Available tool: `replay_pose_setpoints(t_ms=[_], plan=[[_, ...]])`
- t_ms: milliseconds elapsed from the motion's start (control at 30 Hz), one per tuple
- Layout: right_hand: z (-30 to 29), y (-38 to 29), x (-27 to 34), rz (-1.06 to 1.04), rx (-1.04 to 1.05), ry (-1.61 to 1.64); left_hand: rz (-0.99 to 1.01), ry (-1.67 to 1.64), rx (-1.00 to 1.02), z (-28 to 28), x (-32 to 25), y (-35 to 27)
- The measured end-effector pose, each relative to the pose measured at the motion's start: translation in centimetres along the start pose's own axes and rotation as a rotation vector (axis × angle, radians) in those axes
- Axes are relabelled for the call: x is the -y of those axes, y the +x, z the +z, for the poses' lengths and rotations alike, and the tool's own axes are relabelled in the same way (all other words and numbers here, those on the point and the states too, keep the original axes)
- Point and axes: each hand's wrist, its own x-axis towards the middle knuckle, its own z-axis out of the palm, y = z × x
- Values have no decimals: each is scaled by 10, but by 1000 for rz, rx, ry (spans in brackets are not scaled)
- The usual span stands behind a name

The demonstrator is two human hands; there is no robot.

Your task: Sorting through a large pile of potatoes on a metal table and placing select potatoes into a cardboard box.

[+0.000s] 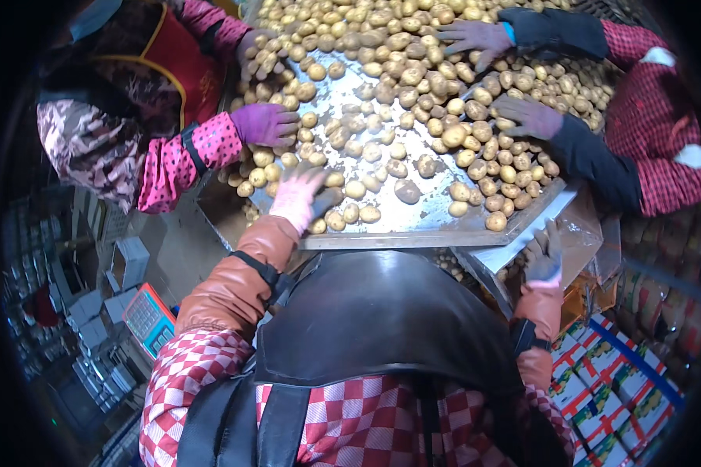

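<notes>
My left hand, in a pink glove with a grey palm side, rests over potatoes at the near left of a metal sorting table; whether its fingers grip any is hidden. At the table's near right corner, my right hand, in a grey and pink glove, hangs beside the slanted metal chute edge. Its fingers are partly spread, and no potato shows in it. Loose potatoes lie across the middle of the tabletop, and a dense heap covers its far part and right side.
Co-workers stand at the left and right, their gloved hands among the potatoes. A raised wooden rim runs along the table's near edge. Printed cartons are stacked at lower right; a red and teal scale stands at lower left.
</notes>
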Motion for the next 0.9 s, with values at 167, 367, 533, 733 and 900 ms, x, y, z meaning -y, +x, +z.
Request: replay_pose_setpoints(t_ms=[167,367,533,733,900], plan=[[154,-10,44,240,607,-314,-237,-71,-49,17,-4,-18],[238,-30,-17,-429,981,-1384,-165,1,7,16,-30,-38],[224,-24,-15,236,857,-582,-218,-188,90,-21,-32,-15],[232,-36,7,138,880,-128,-374,-1019,477,-36,-90,61],[224,-37,68,21,1050,76,-10,-1409,308,-87,-148,101]])
